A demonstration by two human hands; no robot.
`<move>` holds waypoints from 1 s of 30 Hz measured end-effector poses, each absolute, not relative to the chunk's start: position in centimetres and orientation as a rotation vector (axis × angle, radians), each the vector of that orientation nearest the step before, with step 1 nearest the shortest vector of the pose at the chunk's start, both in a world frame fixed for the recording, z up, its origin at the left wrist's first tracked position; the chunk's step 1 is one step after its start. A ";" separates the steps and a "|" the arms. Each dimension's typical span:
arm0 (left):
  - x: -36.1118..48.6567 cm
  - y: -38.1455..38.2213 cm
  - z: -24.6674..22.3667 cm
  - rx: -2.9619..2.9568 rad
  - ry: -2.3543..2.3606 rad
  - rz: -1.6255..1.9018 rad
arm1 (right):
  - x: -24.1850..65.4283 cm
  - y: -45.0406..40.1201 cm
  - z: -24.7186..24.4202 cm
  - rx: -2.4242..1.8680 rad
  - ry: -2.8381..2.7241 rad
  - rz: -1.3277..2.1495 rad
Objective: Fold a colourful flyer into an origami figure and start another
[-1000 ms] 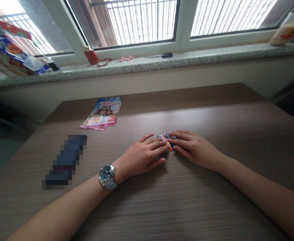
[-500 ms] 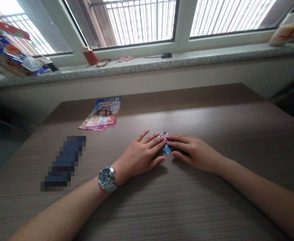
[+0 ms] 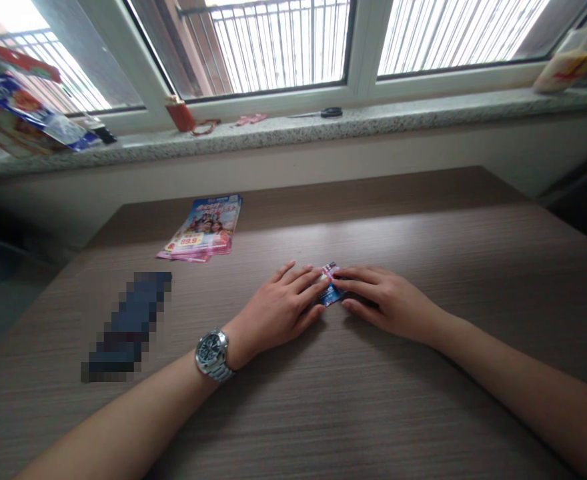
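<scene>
A small folded flyer [image 3: 330,295], glossy with blue, pink and white print, lies on the table between my hands. My left hand [image 3: 283,303], a steel wristwatch [image 3: 212,353] at its wrist, rests with fingers stretched and spread. Its index and middle fingertips touch the flyer's left side, and its thumb lies near the lower left edge. From the other side, my right hand [image 3: 386,297] presses its outstretched fingertips on the flyer's right part, the thumb apart and below. Fingers of both hands cover much of the flyer.
A stack of printed flyers [image 3: 206,227] lies at the back left of the brown table [image 3: 293,413]. Nearer on the left is a dark pixelated object [image 3: 131,327]. The stone windowsill [image 3: 383,120] holds scissors [image 3: 329,113], a red item [image 3: 180,115] and packages [image 3: 28,110].
The folded flyer has turned slightly between my fingers, its lower corner shifting left. My left thumb has drawn back a little to the left. My right hand stays nearly still.
</scene>
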State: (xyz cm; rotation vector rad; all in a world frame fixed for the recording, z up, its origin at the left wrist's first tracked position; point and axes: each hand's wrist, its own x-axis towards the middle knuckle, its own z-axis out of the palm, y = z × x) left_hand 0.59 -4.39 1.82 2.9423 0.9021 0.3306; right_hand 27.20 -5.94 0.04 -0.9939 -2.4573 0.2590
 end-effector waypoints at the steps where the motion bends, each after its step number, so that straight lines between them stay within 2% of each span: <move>1: 0.5 -4.3 1.8 2.938 0.891 0.328 | 27.2 -5.9 0.1 -0.995 -2.457 0.267; 20: 0.9 -4.9 2.2 2.988 0.773 0.374 | 27.1 -6.1 0.1 -1.070 -2.497 0.264; 30: 0.5 -4.4 1.9 2.948 0.901 0.367 | 27.2 -6.0 0.6 -1.038 -2.461 0.224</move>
